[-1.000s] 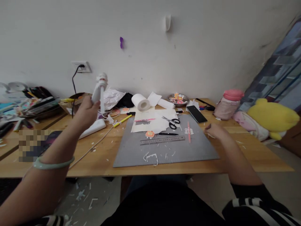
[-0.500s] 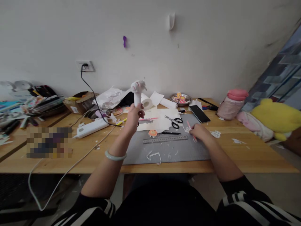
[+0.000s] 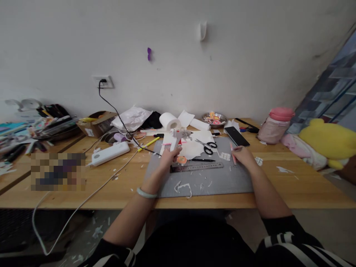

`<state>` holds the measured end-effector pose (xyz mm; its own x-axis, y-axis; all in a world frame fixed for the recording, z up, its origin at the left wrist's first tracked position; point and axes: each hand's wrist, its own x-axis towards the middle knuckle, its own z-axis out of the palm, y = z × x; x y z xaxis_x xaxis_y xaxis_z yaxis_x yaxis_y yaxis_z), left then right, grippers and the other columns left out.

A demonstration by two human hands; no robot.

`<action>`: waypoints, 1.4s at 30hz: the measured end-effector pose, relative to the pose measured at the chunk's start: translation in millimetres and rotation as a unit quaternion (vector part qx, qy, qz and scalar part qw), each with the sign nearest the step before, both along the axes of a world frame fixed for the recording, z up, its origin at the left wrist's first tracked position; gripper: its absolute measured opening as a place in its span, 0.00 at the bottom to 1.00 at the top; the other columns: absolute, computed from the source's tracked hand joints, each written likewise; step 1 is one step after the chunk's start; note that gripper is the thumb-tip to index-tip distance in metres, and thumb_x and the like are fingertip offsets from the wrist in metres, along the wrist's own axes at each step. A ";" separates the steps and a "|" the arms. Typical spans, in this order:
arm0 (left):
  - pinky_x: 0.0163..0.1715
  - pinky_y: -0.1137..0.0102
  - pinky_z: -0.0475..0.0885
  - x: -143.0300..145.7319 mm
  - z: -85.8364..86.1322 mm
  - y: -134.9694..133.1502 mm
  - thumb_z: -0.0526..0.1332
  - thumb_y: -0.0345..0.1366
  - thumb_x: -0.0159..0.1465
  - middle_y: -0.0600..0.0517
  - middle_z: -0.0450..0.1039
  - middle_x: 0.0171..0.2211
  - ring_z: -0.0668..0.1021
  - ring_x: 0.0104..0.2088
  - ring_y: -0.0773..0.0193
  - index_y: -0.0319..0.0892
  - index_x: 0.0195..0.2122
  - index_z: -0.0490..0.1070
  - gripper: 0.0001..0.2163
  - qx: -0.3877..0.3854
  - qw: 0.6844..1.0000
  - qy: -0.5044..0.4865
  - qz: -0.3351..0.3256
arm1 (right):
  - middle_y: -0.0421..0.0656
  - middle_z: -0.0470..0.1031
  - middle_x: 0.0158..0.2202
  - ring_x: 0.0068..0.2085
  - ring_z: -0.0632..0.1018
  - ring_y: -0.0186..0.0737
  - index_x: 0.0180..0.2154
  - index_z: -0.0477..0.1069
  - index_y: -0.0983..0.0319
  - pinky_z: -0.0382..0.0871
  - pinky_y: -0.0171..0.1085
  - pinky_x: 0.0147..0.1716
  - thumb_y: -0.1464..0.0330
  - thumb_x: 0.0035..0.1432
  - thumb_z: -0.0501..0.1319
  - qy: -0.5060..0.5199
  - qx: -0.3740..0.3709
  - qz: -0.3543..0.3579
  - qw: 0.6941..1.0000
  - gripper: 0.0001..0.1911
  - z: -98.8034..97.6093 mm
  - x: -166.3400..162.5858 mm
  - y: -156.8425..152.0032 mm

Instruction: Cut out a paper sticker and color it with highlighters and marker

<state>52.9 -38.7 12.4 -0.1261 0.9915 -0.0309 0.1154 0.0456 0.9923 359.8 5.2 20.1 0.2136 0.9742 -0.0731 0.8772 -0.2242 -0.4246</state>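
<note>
Lowered from shoulder height at the left of the frame, the white glue gun (image 3: pixel 176 138) now sits just above the grey cutting mat (image 3: pixel 239 178) near the centre of the picture, gripped by the left hand (image 3: pixel 170 157), whose fingers are wrapped closed round its handle. Its black cord trails up and left to the wall socket (image 3: pixel 103 81). The right hand (image 3: pixel 242 155) has also come in from the mat's right edge and rests on the mat with a pink pen-like stick (image 3: pixel 232 152) pinched in its loosely curled fingers; how tightly it pinches cannot be told.

Judging by how things lie, the cutting looks largely done: white paper scraps litter the mat's lower part, an orange cut-out (image 3: pixel 182 160) lies just beside the left hand, and a small white sticker sheet (image 3: pixel 225 156) lies close to the right hand. No glue appears laid down yet, so the joining seems not yet begun.

The gun's handle stands roughly upright, leaning slightly towards the top of the frame, and its barrel seems to point right, towards the black scissors (image 3: pixel 207 145); blur keeps the nozzle tip uncertain. A steel ruler (image 3: pixel 197 167) lies across the mat below both hands, running left to right.
</note>
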 end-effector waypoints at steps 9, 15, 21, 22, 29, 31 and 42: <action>0.25 0.73 0.70 6.4 -3.5 -8.2 0.59 0.37 0.64 0.55 0.69 0.26 0.72 0.24 0.71 0.36 0.32 0.69 0.09 0.029 0.999 0.014 0.011 | 0.46 0.71 0.48 0.47 0.73 0.42 0.44 0.69 0.64 0.68 0.47 0.47 0.66 0.62 0.56 -0.059 0.114 0.073 0.989 0.11 3.3 -26.0 -13.1; 0.28 0.71 0.72 0.0 -6.8 -1.1 0.57 0.39 0.65 0.53 0.71 0.31 0.74 0.28 0.69 0.36 0.38 0.69 0.10 0.040 0.994 -0.020 0.097 | 0.44 0.74 0.42 0.46 0.74 0.41 0.39 0.72 0.64 0.67 0.46 0.48 0.62 0.60 0.59 -0.054 0.136 0.337 0.930 0.12 3.8 -117.3 -29.2; 0.28 0.70 0.73 -3.9 -5.6 0.9 0.57 0.39 0.65 0.51 0.71 0.34 0.75 0.29 0.68 0.36 0.41 0.69 0.11 0.009 0.990 -0.039 0.135 | 0.46 0.73 0.44 0.45 0.73 0.43 0.41 0.71 0.65 0.67 0.48 0.46 0.60 0.59 0.59 -0.074 0.122 0.412 0.900 0.15 -12.1 -167.3 -32.2; 0.29 0.70 0.73 -4.1 -5.3 1.0 0.57 0.39 0.65 0.51 0.72 0.35 0.75 0.30 0.68 0.36 0.41 0.69 0.11 0.004 0.990 -0.042 0.136 | 0.46 0.72 0.44 0.46 0.73 0.43 0.41 0.70 0.65 0.67 0.48 0.46 0.60 0.60 0.59 -0.074 0.123 0.412 0.900 0.15 -14.2 -168.3 -31.1; 0.30 0.69 0.74 -4.4 -3.6 1.3 0.56 0.40 0.65 0.51 0.72 0.35 0.75 0.31 0.68 0.36 0.42 0.69 0.11 -0.008 0.990 -0.047 0.134 | 0.45 0.73 0.43 0.44 0.74 0.41 0.42 0.70 0.65 0.68 0.46 0.45 0.63 0.62 0.57 -0.030 0.137 0.425 0.894 0.12 -19.4 -159.5 -22.5; 0.28 0.71 0.73 -4.7 -3.5 1.3 0.56 0.40 0.65 0.51 0.71 0.33 0.74 0.28 0.69 0.36 0.41 0.69 0.12 -0.003 0.990 -0.035 0.135 | 0.45 0.73 0.43 0.44 0.74 0.41 0.42 0.70 0.65 0.68 0.47 0.46 0.64 0.62 0.57 -0.013 0.141 0.427 0.893 0.12 -18.4 -157.5 -21.7; 0.30 0.68 0.72 -7.7 -14.8 5.8 0.55 0.42 0.66 0.52 0.71 0.33 0.74 0.29 0.68 0.37 0.40 0.68 0.12 0.079 0.981 0.088 0.154 | 0.44 0.74 0.41 0.47 0.73 0.43 0.37 0.72 0.64 0.63 0.51 0.50 0.64 0.59 0.61 0.136 0.117 0.447 0.876 0.09 -13.7 -149.9 -21.9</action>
<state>45.2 -32.9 -2.4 -0.4099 0.8964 0.1688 0.2906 -0.0471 0.9557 209.9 -16.7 6.4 -0.6379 0.7378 0.2209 0.5164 0.6225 -0.5881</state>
